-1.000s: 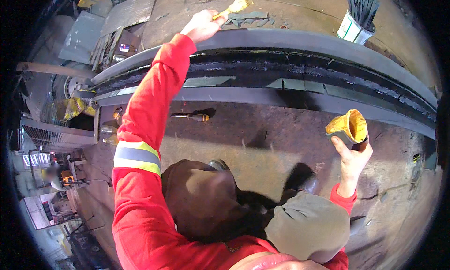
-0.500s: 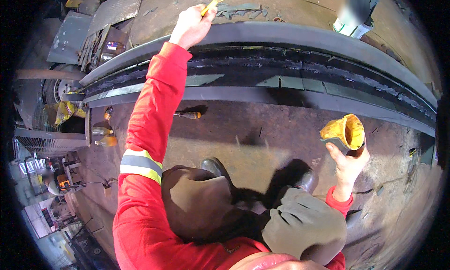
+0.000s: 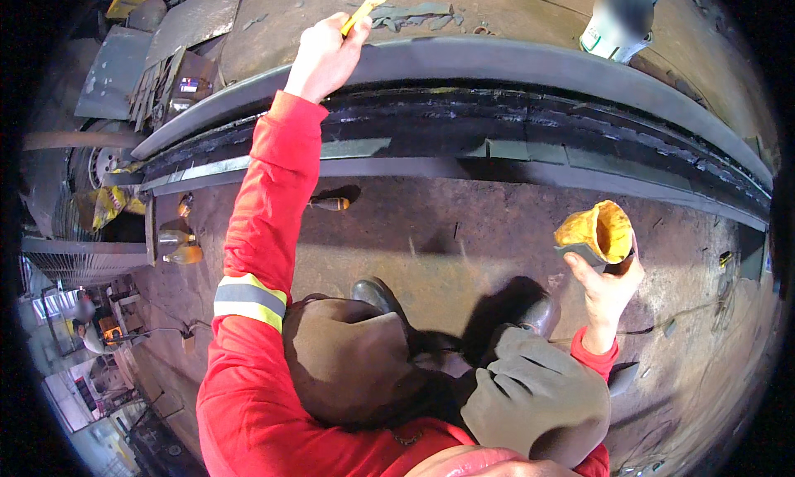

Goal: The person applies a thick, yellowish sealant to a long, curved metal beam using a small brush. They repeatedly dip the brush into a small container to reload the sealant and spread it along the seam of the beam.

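Note:
My left hand [image 3: 325,56] is stretched out past the far side of a long dark steel beam [image 3: 480,63]. It is closed round the handle of a paintbrush [image 3: 370,7], whose bristle end is coated in yellow and runs to the picture's top edge. Nearer me on the right, my right hand [image 3: 609,290] wraps round a small paint cup [image 3: 598,232]. The cup tilts, its open mouth turned up and to the right, with yellow paint over its rim and inside. Its lower outside is dark.
A screwdriver [image 3: 331,204] lies on the floor before the beam. Two bottles [image 3: 180,253] stand to its left, near a grated metal frame [image 3: 74,257]. Beyond the beam is a white bucket [image 3: 614,34]. Metal sheets [image 3: 116,71] lean at the far left. My boots [image 3: 377,295] rest on the floor.
The whole view has shifted slightly. My left hand with the paintbrush has drawn a little left and nearer; my right hand keeps hold of the cup, slightly further left in the picture.

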Demonstrator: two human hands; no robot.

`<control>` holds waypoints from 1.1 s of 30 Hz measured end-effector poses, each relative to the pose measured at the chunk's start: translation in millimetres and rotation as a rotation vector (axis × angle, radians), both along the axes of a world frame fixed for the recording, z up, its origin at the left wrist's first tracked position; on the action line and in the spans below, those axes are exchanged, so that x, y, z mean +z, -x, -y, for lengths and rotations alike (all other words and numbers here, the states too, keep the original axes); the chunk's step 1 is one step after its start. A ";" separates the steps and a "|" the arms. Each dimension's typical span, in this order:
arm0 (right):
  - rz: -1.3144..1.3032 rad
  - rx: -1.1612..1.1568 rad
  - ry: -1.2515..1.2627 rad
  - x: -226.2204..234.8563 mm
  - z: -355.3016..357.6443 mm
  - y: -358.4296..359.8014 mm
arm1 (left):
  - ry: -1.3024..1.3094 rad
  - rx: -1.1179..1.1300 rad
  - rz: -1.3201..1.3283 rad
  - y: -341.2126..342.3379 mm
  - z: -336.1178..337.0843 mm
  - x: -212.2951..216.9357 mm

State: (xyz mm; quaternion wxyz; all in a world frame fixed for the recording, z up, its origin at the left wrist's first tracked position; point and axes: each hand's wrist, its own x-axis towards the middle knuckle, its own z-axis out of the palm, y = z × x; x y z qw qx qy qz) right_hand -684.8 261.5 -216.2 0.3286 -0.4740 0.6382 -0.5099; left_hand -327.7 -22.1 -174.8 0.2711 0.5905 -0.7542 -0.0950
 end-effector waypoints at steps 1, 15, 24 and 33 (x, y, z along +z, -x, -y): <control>0.001 0.006 0.002 0.1 0.6 0.4 | 0.000 0.006 0.004 0.9 -1.9 0.6; 0.047 -0.012 -0.033 -1.0 -0.1 -0.6 | 0.045 0.046 0.013 3.8 -28.8 3.0; 0.028 -0.009 -0.038 -2.7 -3.0 2.2 | 0.104 0.030 -0.058 4.1 -46.5 -0.4; 0.027 -0.050 -0.086 -7.4 -5.2 6.4 | 0.133 0.068 -0.099 4.1 -59.3 -4.2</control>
